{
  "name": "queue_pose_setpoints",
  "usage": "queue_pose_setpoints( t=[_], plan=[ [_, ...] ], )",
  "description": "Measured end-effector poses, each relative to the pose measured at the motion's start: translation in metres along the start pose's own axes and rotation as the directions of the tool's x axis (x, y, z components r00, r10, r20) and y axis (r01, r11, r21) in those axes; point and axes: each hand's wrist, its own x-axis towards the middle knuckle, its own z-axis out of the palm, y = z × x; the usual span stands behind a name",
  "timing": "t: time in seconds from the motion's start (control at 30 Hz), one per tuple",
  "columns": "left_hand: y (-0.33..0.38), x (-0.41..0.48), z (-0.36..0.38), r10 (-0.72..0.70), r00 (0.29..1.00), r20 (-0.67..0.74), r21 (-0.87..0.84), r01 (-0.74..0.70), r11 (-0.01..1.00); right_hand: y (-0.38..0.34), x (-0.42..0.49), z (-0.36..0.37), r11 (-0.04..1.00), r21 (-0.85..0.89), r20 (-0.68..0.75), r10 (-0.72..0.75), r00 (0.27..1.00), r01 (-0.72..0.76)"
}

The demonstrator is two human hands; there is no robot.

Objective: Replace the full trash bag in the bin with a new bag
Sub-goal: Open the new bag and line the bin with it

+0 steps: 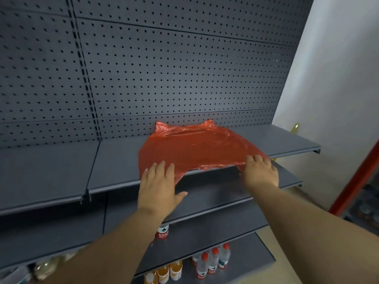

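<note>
A flat red plastic trash bag [194, 148] lies spread on the top grey metal shelf [114, 160], its handles against the pegboard back. My left hand [160, 185] rests palm down on the bag's front left corner, fingers spread. My right hand [259, 171] lies on the bag's front right corner at the shelf edge, fingers curled over the plastic; whether it grips the bag I cannot tell. No bin is in view.
A dark perforated pegboard [164, 68] rises behind the shelf. Lower shelves hold water bottles with red caps [213, 261] and orange drink bottles [174, 271]. A red metal post [354, 177] stands at the right. A white wall [338, 68] lies beyond.
</note>
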Motion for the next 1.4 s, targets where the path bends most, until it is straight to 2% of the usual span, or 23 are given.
queue_pose_setpoints(
  t=[0.27, 0.47, 0.67, 0.77, 0.93, 1.1, 1.3, 1.4],
  plan=[
    [-0.007, 0.016, 0.014, -0.008, 0.999, 0.045, 0.041, 0.006, 0.999, 0.021, 0.048, 0.030, 0.996, -0.085, 0.063, -0.015, 0.998, 0.020],
    [-0.013, 0.019, 0.002, 0.056, 0.997, -0.048, 0.095, -0.051, 0.994, 0.026, 0.060, 0.036, 0.991, -0.118, 0.053, -0.057, 0.997, 0.062],
    [-0.018, 0.026, -0.011, 0.005, 0.997, -0.073, 0.056, 0.000, 0.998, 0.027, 0.051, 0.021, 0.999, -0.042, 0.022, 0.017, 1.000, -0.016],
    [-0.011, 0.028, -0.019, 0.040, 0.995, -0.091, 0.017, -0.038, 0.999, 0.041, 0.030, 0.008, 0.997, -0.011, -0.025, 0.081, 0.996, -0.081],
    [0.018, 0.015, -0.038, 0.177, 0.977, -0.118, -0.094, -0.188, 0.978, 0.084, -0.033, -0.022, 0.965, 0.021, -0.146, 0.263, 0.954, -0.263],
    [0.059, -0.018, -0.054, 0.347, 0.930, -0.120, -0.200, -0.365, 0.909, 0.132, -0.135, -0.046, 0.887, 0.028, -0.232, 0.455, 0.860, -0.462],
    [0.131, -0.082, -0.048, 0.512, 0.856, -0.069, -0.402, -0.494, 0.771, 0.196, -0.292, -0.050, 0.782, -0.132, -0.166, 0.588, 0.792, -0.609],
    [0.176, -0.128, -0.036, 0.612, 0.791, -0.010, -0.479, -0.541, 0.691, 0.229, -0.373, -0.046, 0.701, -0.153, -0.109, 0.689, 0.717, -0.697]
  ],
)
